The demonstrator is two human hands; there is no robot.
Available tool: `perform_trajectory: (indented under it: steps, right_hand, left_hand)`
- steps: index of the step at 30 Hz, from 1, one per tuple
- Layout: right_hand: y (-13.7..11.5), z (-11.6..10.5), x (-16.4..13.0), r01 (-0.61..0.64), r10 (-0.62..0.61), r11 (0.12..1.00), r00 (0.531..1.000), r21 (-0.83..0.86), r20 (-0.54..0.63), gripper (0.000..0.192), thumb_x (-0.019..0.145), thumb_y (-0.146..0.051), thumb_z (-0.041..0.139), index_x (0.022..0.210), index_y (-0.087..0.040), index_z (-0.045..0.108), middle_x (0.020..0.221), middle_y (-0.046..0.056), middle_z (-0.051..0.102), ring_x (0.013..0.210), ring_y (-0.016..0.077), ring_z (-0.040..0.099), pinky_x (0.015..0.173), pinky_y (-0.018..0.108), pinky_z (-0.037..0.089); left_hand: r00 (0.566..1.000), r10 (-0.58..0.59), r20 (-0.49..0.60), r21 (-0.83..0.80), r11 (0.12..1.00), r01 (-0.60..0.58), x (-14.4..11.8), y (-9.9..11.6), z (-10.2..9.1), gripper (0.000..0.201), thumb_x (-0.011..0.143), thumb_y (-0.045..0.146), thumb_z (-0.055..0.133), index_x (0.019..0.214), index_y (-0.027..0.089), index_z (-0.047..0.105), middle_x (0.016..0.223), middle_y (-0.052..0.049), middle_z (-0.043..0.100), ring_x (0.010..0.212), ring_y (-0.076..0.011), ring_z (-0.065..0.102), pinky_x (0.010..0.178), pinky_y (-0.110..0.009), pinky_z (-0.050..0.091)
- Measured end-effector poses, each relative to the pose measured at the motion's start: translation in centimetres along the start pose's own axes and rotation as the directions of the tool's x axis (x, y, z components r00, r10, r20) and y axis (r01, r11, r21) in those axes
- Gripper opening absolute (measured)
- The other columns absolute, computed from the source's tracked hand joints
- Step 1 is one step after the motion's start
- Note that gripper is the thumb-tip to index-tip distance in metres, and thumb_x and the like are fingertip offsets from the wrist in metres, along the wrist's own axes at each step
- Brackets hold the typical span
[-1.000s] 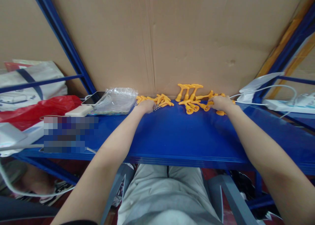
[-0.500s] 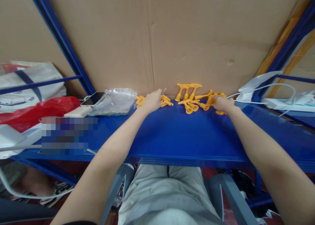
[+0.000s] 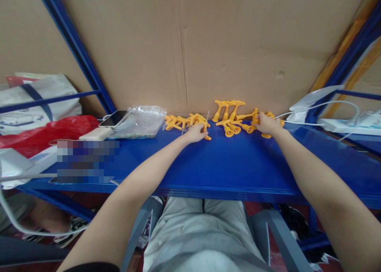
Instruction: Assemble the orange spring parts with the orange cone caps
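1. Orange piece [image 3: 205, 123] is in the left hand [image 3: 195, 133], fingers closed round its middle. One end pokes out above the grip, the other curls out below by the thumb; can't tell if that tip touches the blue shelf [image 3: 220, 164].
2. Thin chain [image 3: 207, 115] shows right above that piece, near the cardboard wall [image 3: 238, 45].
3. The chained pile [image 3: 175, 122] of similar pieces lies just behind and left of that grip.
4. Right hand [image 3: 268, 124] is at the right-hand cluster [image 3: 255, 115], fingers curled in. Honestly can't tell if it's pinching one or just resting there.
5. Between the hands: three T-shaped pieces [image 3: 228, 110] by the cardboard, flared ones [image 3: 229, 133] in front.
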State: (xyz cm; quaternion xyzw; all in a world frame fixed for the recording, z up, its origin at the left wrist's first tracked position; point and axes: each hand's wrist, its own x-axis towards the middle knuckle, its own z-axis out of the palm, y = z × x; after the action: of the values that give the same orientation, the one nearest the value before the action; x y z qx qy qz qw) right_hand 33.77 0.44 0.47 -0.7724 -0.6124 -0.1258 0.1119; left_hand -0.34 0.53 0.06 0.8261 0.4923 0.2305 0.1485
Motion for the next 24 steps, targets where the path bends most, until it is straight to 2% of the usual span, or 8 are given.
perform_trajectory:
  steps: [5,9,12,15,19,22,24]
  right_hand:
    - [-0.3,-0.1,-0.2,-0.030,0.031,0.999,0.999,-0.015,0.017,0.044,0.090,-0.033,0.049,0.127,-0.013,0.061,0.116,0.023,0.071,0.115,0.0400,0.065,0.099,0.060,0.044]
    - [-0.7,-0.4,-0.6,-0.026,0.027,0.999,1.000,-0.043,0.012,0.041,0.091,-0.028,0.046,0.126,-0.014,0.062,0.114,0.022,0.072,0.115,0.0393,0.065,0.098,0.061,0.043]
    - [-1.0,-0.8,-1.0,-0.006,0.005,0.998,1.000,-0.065,-0.017,0.039,0.092,-0.024,0.044,0.124,-0.013,0.061,0.114,0.023,0.072,0.113,0.0381,0.065,0.099,0.060,0.041]
    - [-1.5,-1.5,-1.1,0.025,-0.027,0.999,0.996,-0.022,-0.090,0.037,0.093,-0.025,0.042,0.122,-0.010,0.060,0.117,0.025,0.071,0.113,0.0380,0.066,0.100,0.056,0.042]
    - [-3.0,-2.6,-1.4,0.168,-0.136,0.969,0.975,0.181,-0.175,0.030,0.095,-0.032,0.043,0.114,-0.017,0.060,0.108,0.020,0.073,0.102,0.0347,0.069,0.088,0.044,0.050]
    - [-4.7,-2.9,-2.0,0.325,-0.281,0.885,0.944,0.333,-0.173,0.023,0.093,-0.034,0.049,0.108,-0.021,0.059,0.093,0.013,0.074,0.088,0.0298,0.070,0.078,0.038,0.051]
    - [-5.9,-2.8,-2.5,0.398,-0.360,0.819,0.917,0.412,-0.170,0.019,0.091,-0.034,0.053,0.104,-0.022,0.058,0.085,0.009,0.071,0.079,0.0265,0.069,0.073,0.035,0.051]
  left_hand:
    - [0.998,0.053,0.023,0.150,0.987,-0.056,0.1,-0.2,0.1,0.014,0.094,0.020,0.059,0.080,0.017,0.060,0.092,-0.008,0.072,0.091,-0.0228,0.070,0.088,-0.033,0.054]
    - [0.999,0.000,0.042,0.234,0.972,-0.010,0.3,-0.8,-0.2,0.019,0.099,0.017,0.050,0.098,0.012,0.068,0.110,-0.014,0.075,0.104,-0.0250,0.071,0.095,-0.034,0.054]
    - [0.998,-0.037,0.050,0.272,0.962,0.022,0.4,-1.5,-0.5,0.026,0.099,0.014,0.047,0.113,0.010,0.069,0.121,-0.016,0.074,0.113,-0.0252,0.071,0.100,-0.032,0.054]
    - [0.999,-0.006,0.039,0.307,0.952,-0.006,0.6,-2.2,-0.5,0.032,0.100,0.013,0.045,0.121,0.010,0.069,0.130,-0.016,0.072,0.123,-0.0257,0.067,0.108,-0.032,0.052]
    - [0.997,0.071,0.009,0.341,0.938,-0.069,0.6,-2.7,0.0,0.037,0.094,0.007,0.047,0.123,0.010,0.070,0.132,-0.017,0.071,0.129,-0.0280,0.064,0.115,-0.038,0.048]
    - [0.991,0.134,0.005,0.366,0.922,-0.127,0.3,-2.6,0.1,0.042,0.089,0.000,0.050,0.122,0.011,0.071,0.136,-0.017,0.068,0.135,-0.0276,0.060,0.121,-0.040,0.042]
    - [0.987,0.159,-0.002,0.370,0.917,-0.147,0.1,-2.4,-0.1,0.040,0.091,0.001,0.049,0.122,0.013,0.071,0.138,-0.016,0.066,0.137,-0.0268,0.058,0.122,-0.041,0.041]
